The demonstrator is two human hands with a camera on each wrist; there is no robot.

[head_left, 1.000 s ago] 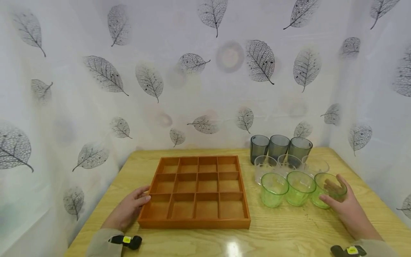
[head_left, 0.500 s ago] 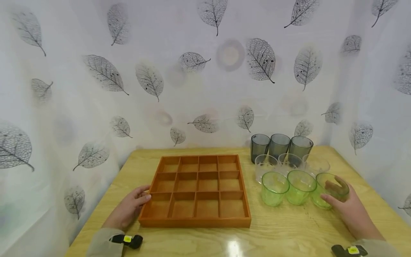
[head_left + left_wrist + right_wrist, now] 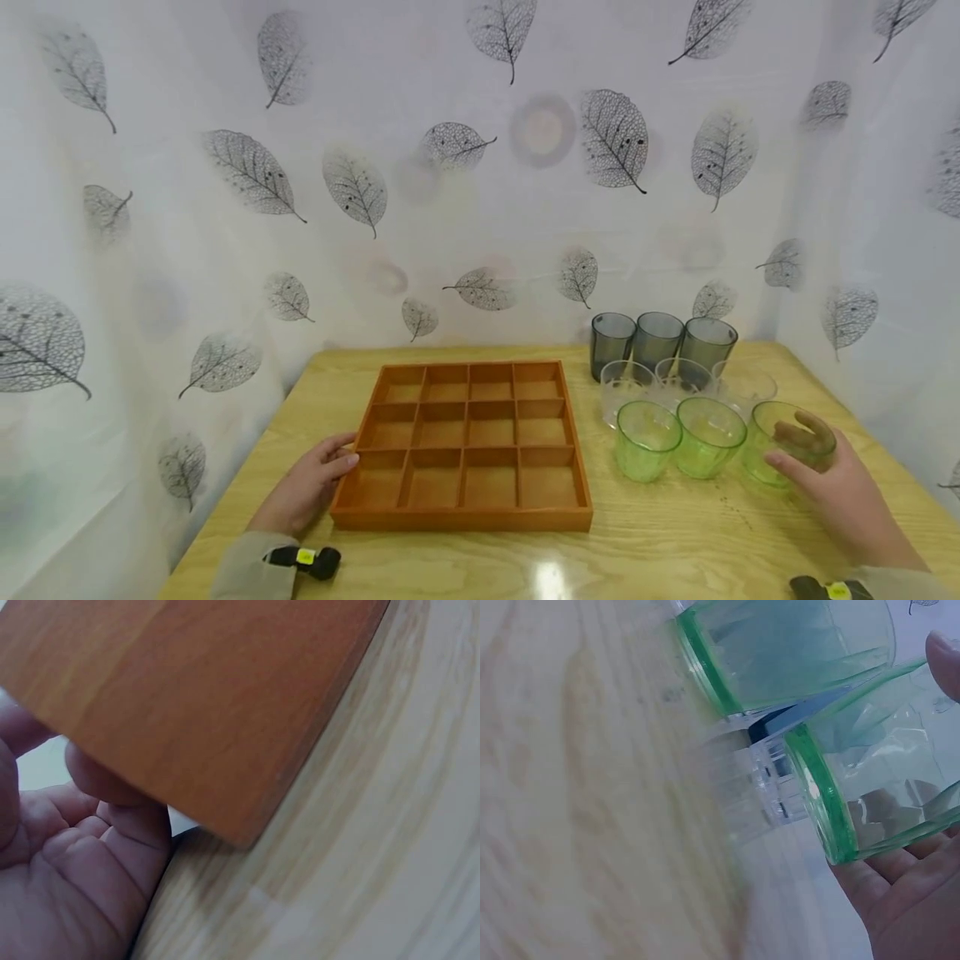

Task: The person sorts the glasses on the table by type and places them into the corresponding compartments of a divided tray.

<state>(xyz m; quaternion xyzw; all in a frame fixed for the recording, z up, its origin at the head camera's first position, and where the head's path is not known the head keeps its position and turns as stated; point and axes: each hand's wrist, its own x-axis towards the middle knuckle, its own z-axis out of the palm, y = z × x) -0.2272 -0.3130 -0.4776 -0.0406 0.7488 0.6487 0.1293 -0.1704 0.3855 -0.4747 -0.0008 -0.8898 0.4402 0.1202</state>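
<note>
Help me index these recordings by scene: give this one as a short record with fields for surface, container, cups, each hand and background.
Surface: wood-grain table
Container: divided wooden tray, three rows of four compartments
Cups: right of the tray, in three rows by color; gray cups at the back, clear cups in the middle, green cups in front; three of each
Left hand: grips the tray's left side
Right hand: holds the rightmost green cup
Background: white curtain with dark leaf prints
</note>
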